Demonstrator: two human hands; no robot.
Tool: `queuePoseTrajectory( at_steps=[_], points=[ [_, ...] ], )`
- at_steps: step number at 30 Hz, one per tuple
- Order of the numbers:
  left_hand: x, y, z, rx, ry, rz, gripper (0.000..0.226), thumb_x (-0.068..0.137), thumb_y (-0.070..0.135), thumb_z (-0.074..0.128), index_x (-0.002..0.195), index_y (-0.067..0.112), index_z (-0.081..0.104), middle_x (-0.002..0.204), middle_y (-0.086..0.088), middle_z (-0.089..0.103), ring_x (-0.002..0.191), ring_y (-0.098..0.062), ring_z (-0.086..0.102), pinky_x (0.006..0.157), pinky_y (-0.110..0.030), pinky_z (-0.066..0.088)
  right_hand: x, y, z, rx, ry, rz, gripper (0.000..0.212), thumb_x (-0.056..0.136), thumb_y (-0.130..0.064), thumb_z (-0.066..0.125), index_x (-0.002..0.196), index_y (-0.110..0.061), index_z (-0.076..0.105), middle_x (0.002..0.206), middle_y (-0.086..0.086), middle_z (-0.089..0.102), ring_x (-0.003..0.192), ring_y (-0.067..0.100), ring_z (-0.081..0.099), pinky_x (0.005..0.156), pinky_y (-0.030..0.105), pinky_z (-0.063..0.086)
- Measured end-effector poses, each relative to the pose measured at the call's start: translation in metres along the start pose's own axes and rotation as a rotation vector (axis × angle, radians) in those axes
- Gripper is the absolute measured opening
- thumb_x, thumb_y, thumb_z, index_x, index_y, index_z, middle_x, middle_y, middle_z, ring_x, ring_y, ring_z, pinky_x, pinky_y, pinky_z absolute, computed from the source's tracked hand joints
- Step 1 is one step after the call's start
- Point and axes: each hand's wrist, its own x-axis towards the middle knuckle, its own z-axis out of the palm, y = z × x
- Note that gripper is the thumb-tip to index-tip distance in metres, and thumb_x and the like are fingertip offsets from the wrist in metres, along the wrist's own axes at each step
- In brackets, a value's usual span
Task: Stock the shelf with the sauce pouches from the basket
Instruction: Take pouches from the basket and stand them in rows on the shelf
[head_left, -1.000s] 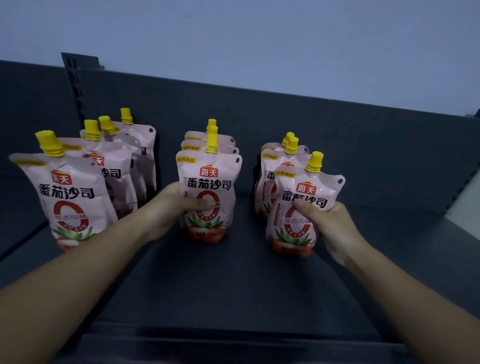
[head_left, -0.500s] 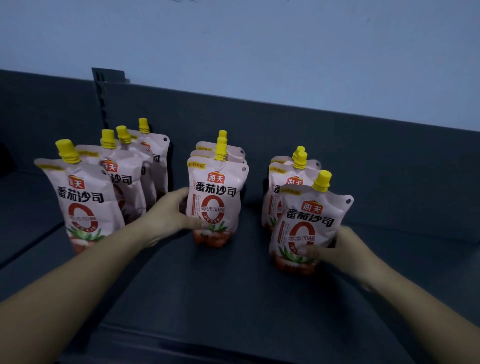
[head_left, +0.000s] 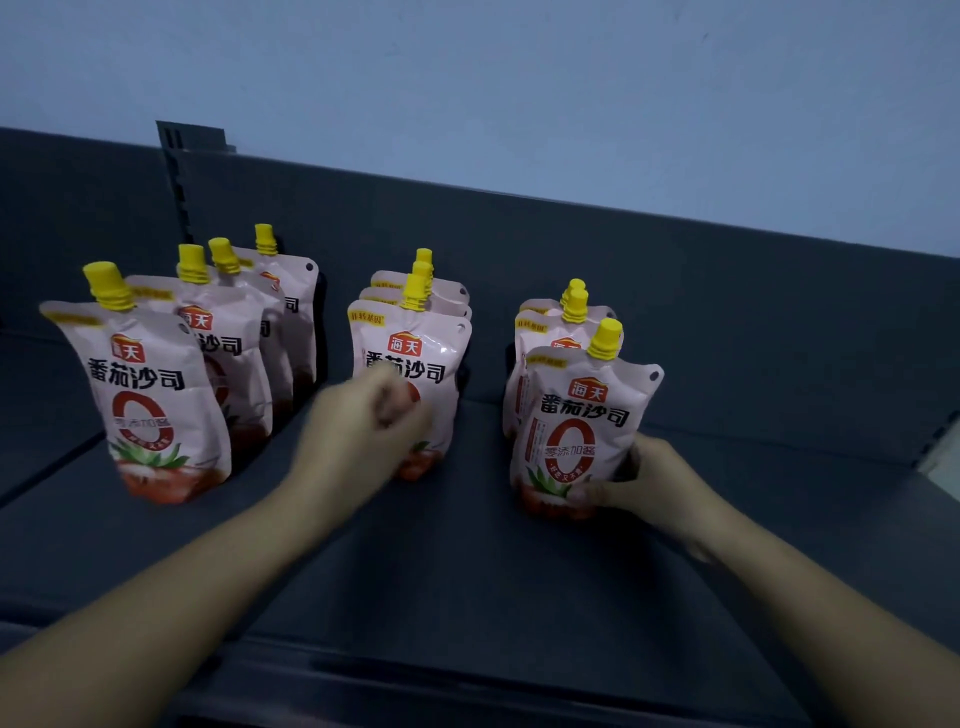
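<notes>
Pink sauce pouches with yellow caps stand in three rows on the dark grey shelf (head_left: 467, 561). The left row's front pouch (head_left: 150, 395) stands alone, nearest me. My left hand (head_left: 358, 431) is blurred, its fingers curled in front of the middle row's front pouch (head_left: 415, 358), and it holds nothing. My right hand (head_left: 654, 483) grips the lower right side of the right row's front pouch (head_left: 576, 426), thumb on its front, and the pouch stands upright on the shelf. No basket is in view.
The shelf's dark back panel (head_left: 571, 249) rises behind the rows, with a slotted upright (head_left: 176, 171) at the left. A pale wall (head_left: 467, 78) is above. Bare shelf surface lies right of the right row and in front of all the rows.
My left hand let go of the middle front pouch and drew back across its front. My right hand slid from the right front pouch's face down to its lower right side.
</notes>
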Motion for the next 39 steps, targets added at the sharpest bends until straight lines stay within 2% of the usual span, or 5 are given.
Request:
queuePoseTrajectory(
  at_steps=[6, 17, 23, 28, 39],
  points=[
    [0.015, 0.039, 0.051, -0.432, -0.528, -0.114, 0.025, 0.087, 0.022, 0.063, 0.109, 0.031, 0.061, 0.103, 0.019, 0.066, 0.095, 0.010, 0.061, 0.073, -0.006, 0.050, 0.000, -0.002, 0.004, 0.003, -0.019, 0.001, 0.044, 0.069, 0.004, 0.075, 0.110, -0.009, 0.064, 0.106, 0.004, 0.073, 0.099, 0.016, 0.069, 0.085, 0.028, 0.056],
    [0.032, 0.030, 0.059, -0.718, -0.485, -0.309, 0.014, 0.082, 0.006, 0.064, 0.090, 0.016, 0.071, 0.084, 0.009, 0.076, 0.084, -0.003, 0.071, 0.065, -0.012, 0.054, 0.004, 0.001, 0.000, -0.137, -0.001, -0.019, 0.039, 0.069, -0.007, 0.080, 0.100, -0.025, 0.064, 0.095, -0.014, 0.072, 0.091, -0.001, 0.067, 0.075, 0.012, 0.053],
    [0.011, 0.014, 0.068, -0.320, -0.755, -0.223, 0.034, 0.079, 0.012, 0.071, 0.100, 0.036, 0.060, 0.099, 0.020, 0.067, 0.095, 0.006, 0.063, 0.076, -0.012, 0.051, 0.004, 0.008, -0.003, -0.125, -0.052, 0.015, 0.035, 0.069, -0.011, 0.079, 0.095, -0.030, 0.065, 0.092, -0.019, 0.074, 0.091, -0.001, 0.068, 0.072, 0.009, 0.052],
    [0.015, 0.012, 0.076, -0.233, -0.658, -0.256, 0.043, 0.083, 0.011, 0.068, 0.123, 0.021, 0.054, 0.125, 0.004, 0.062, 0.114, -0.011, 0.057, 0.099, -0.030, 0.047, 0.011, 0.006, 0.003, -0.199, 0.034, -0.011, 0.034, 0.068, -0.022, 0.081, 0.095, -0.034, 0.064, 0.092, -0.019, 0.072, 0.089, -0.004, 0.067, 0.073, 0.008, 0.051],
    [0.009, 0.014, 0.090, -0.122, -0.556, -0.306, 0.059, 0.076, 0.017, 0.075, 0.127, 0.019, 0.045, 0.130, 0.002, 0.046, 0.116, -0.010, 0.046, 0.094, -0.022, 0.039, 0.019, 0.002, 0.002, -0.249, 0.070, 0.054, 0.036, 0.070, -0.021, 0.080, 0.102, -0.025, 0.065, 0.099, -0.013, 0.070, 0.090, -0.003, 0.063, 0.074, 0.008, 0.050]
  ],
)
